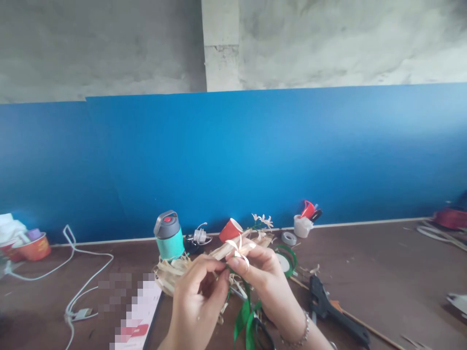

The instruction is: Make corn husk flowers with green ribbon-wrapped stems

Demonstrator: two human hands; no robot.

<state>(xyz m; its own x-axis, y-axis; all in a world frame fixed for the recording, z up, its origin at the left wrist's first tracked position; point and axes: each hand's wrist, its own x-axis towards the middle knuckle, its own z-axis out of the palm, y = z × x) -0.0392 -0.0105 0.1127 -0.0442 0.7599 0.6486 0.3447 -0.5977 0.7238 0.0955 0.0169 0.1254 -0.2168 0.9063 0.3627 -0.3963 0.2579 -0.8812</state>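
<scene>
A small white flower (239,250) with narrow curling petals is pinched between the thumb and fingertips of my right hand (260,272). Just below the petals, the closed fingertips of my left hand (202,291) meet at its green stem. The fingers hide most of the stem. From beneath my hands hangs a green ribbon (242,318), partly over the dark handle of scissors (264,335). Behind them lies a pile of pale dried husks (171,272), and white finished flowers (266,221) stand farther back.
A black glue gun (335,311) lies to the right, beside a thin stick (372,330). Behind stand a turquoise flask (170,243), a tipped red cup (230,231), a green tape roll (292,260) and a white tub (302,227). White cables (82,287) wind across the left.
</scene>
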